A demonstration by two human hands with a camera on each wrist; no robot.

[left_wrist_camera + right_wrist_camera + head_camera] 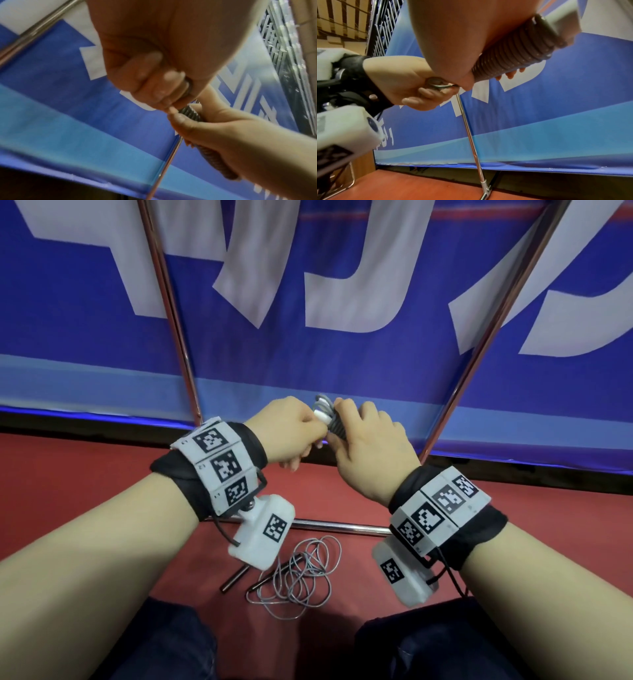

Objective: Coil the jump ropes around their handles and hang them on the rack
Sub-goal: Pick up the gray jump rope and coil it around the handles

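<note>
Both hands meet in front of me, over a jump rope held in the air. My right hand (346, 426) grips its dark ribbed handles (513, 56), which end in a pale cap. Grey rope (323, 405) is wound around the top of the handles. My left hand (308, 436) pinches a loop of that rope (437, 84) with its fingers (154, 81) curled in. The ribbed grip (214, 162) sticks out below the right palm. A second jump rope (301, 573) lies loose and tangled on the red floor near my knees, its dark handles (236, 578) beside it.
The rack's shiny metal poles rise at the left (171, 313) and right (496, 330), joined by a low crossbar (342, 525) on the floor. Behind them hangs a blue banner (85, 320) with large white letters. My knees (164, 642) fill the bottom edge.
</note>
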